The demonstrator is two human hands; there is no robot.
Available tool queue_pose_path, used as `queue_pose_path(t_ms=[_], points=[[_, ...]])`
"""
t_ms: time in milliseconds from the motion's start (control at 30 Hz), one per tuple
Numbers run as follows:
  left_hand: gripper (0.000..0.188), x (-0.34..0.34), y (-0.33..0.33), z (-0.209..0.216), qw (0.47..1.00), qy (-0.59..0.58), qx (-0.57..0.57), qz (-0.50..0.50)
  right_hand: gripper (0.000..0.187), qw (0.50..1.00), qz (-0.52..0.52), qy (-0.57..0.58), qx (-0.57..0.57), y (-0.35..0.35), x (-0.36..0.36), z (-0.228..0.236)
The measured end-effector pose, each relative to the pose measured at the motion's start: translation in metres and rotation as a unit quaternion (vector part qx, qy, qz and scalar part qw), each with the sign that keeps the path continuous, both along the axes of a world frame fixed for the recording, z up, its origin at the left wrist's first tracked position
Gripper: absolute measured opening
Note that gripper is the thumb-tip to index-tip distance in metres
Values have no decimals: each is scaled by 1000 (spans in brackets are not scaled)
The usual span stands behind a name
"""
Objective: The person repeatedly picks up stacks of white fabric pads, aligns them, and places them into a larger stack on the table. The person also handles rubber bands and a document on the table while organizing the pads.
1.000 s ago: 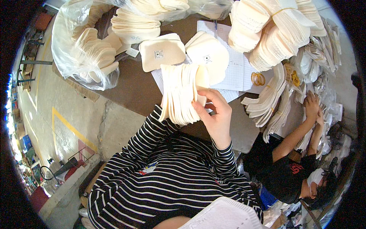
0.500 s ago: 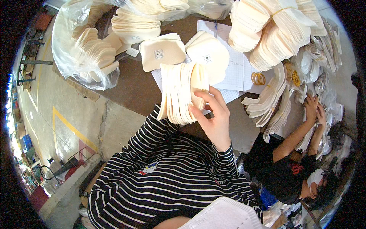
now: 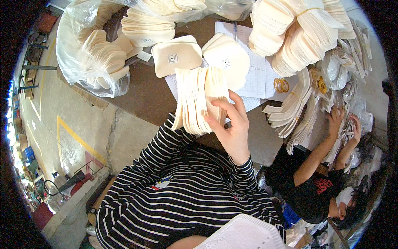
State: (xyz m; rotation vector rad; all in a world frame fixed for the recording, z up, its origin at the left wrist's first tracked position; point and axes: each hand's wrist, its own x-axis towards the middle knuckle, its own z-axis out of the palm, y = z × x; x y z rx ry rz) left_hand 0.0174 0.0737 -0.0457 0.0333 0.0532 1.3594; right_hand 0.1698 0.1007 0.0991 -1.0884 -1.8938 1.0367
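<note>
A thick stack of cream felt-like pads [image 3: 195,101] is held up in front of me at the table's near edge, its layers fanned side by side. At its right end is my right hand [image 3: 234,126], with thumb and forefinger closed against the pads and the other fingers curled. My left sleeve [image 3: 166,133] runs up behind the stack; the left hand itself is hidden there. Just beyond lie a rounded cream pad [image 3: 177,56] with a small printed label and another labelled pad [image 3: 232,62].
Papers [image 3: 259,79] and yellow rubber bands [image 3: 281,85] lie on the brown table [image 3: 141,103]. A clear plastic bag [image 3: 70,54] of pads stands left, bundled pads [image 3: 302,39] at the back right, banded strips [image 3: 290,112] nearer. A co-worker's hands [image 3: 344,120] handle strips at the right.
My right fingers have shifted slightly on the stack, and its layers at the right end sit a little differently. The co-worker's hands have moved apart.
</note>
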Motion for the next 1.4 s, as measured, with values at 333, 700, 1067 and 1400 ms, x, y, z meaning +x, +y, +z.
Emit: queue_pose_path(t_ms=[333, 700, 1067, 1400], points=[[61, 0, 1, 2, 999, 39, -3, 20, 18, 999, -3, -9, -40, -2, 0, -3], [59, -1, 6, 0, 999, -9, -22, 24, 22, 999, -6, -8, 44, 0, -3, -7], [63, 7, 14, 21, 991, -131, -30, -23, 18, 996, 4, 2, 86, 1, -5, -9], [64, 3, 14, 23, 994, 4, -103, -21, 18, 998, -36, -16, 39, -5, -11, -1]])
